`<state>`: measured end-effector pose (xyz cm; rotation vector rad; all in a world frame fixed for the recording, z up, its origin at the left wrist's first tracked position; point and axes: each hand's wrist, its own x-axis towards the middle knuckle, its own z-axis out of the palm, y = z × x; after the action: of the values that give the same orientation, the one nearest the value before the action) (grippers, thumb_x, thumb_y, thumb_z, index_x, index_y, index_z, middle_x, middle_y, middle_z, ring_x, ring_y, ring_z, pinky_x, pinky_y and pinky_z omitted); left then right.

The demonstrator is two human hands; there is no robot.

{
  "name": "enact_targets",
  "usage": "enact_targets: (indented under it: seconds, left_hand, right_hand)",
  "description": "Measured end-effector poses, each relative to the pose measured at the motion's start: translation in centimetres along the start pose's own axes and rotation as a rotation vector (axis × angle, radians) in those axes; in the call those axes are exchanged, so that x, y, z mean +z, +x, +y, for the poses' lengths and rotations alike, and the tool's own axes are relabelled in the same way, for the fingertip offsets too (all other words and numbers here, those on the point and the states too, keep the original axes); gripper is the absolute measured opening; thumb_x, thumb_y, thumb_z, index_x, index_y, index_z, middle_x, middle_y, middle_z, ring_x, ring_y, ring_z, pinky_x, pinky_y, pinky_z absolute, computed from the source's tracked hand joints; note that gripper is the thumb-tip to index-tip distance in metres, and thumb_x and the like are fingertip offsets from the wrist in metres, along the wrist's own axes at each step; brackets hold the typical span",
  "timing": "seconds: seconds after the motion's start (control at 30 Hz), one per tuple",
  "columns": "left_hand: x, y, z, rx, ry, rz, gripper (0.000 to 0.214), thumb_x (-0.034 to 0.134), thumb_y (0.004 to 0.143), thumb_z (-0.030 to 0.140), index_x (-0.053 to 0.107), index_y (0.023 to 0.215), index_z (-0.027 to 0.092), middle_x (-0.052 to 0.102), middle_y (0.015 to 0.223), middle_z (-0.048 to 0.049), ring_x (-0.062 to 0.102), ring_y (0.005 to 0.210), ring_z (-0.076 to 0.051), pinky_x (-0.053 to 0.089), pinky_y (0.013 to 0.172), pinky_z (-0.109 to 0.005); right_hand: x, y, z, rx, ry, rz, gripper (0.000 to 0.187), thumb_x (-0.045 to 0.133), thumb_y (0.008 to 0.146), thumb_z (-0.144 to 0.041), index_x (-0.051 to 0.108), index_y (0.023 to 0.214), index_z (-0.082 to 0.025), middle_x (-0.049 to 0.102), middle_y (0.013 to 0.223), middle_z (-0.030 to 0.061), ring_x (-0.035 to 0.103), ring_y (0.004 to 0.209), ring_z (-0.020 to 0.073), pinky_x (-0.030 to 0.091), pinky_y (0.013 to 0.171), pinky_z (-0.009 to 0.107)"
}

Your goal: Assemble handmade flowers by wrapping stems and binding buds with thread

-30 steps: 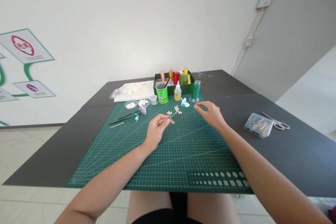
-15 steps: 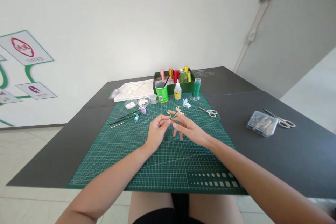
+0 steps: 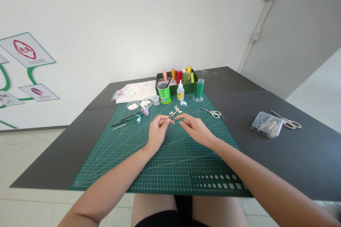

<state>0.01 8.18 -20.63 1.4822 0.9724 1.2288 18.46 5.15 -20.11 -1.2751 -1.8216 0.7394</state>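
My left hand (image 3: 157, 130) pinches the thin green stem of an artificial flower sprig (image 3: 177, 109) between thumb and fingertips, above the cutting mat (image 3: 170, 163). Small pale pink blossoms stand at the sprig's upper end. A light blue flower (image 3: 183, 102) shows just beyond them, in front of the glue bottle (image 3: 180, 92); whether it joins the sprig, I cannot tell. Just right of the stem is my right hand (image 3: 195, 129), its index finger stretched out and its thumb apart, with nothing visible in it.
Behind stand a green can (image 3: 164, 94), a green thread spool (image 3: 199, 89) and a box of threads (image 3: 190, 88). Leftward lie small dishes (image 3: 133, 105), a purple flower (image 3: 145, 111) and dark sticks (image 3: 125, 118). Small scissors (image 3: 215, 114), a clear plastic case (image 3: 267, 125) and larger scissors (image 3: 291, 125) lie right.
The sprig has shifted slightly left, and the light blue flower now appears further left. My right hand's fingers have come away from the stem, while my left hand keeps its pinch.
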Motion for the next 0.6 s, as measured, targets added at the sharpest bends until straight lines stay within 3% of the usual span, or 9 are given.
enact_targets:
  seconds: [0.13,0.33,0.5,0.6]
  left_hand:
    - [0.1,0.0,0.1,0.038,0.066,0.019,0.019,0.065,0.087,0.034,0.063,0.094,0.017,0.077,0.081,-0.0061,0.069,0.073,-0.018,0.048,0.07,-0.028]
    - [0.0,-0.3,-0.3,0.032,0.207,-0.008,0.015,0.06,0.089,0.032,0.063,0.094,0.018,0.078,0.083,-0.0051,0.065,0.065,-0.016,0.045,0.063,-0.027]
    - [0.1,-0.5,-0.3,0.015,0.479,-0.155,0.01,0.057,0.09,0.023,0.066,0.093,0.021,0.079,0.087,-0.0004,0.068,0.072,-0.017,0.044,0.065,-0.026]
    - [0.4,-0.9,0.2,0.045,0.628,-0.292,0.01,0.057,0.09,0.022,0.067,0.09,0.024,0.079,0.088,0.0039,0.067,0.069,-0.016,0.044,0.066,-0.027]
  right_hand:
    - [-0.4,-0.2,-0.2,-0.032,-0.055,-0.048,0.024,0.046,0.097,-0.027,0.068,0.104,-0.019,0.037,0.053,-0.0081,0.034,0.049,0.0107,0.026,0.053,0.025]
    - [-1.0,-0.4,-0.9,-0.078,-0.069,-0.149,0.022,0.052,0.094,-0.026,0.072,0.1,-0.017,0.039,0.054,-0.0076,0.035,0.05,0.0093,0.027,0.054,0.024]
    - [-3.0,-0.7,-1.8,-0.031,0.096,-0.196,0.026,0.061,0.091,-0.037,0.076,0.088,-0.015,0.033,0.053,-0.0076,0.03,0.051,0.0083,0.025,0.051,0.024]
    - [-4.4,-0.7,-1.9,-0.012,0.204,-0.217,0.034,0.064,0.089,-0.046,0.079,0.09,-0.015,0.039,0.052,-0.0054,0.031,0.051,0.0091,0.024,0.049,0.025]
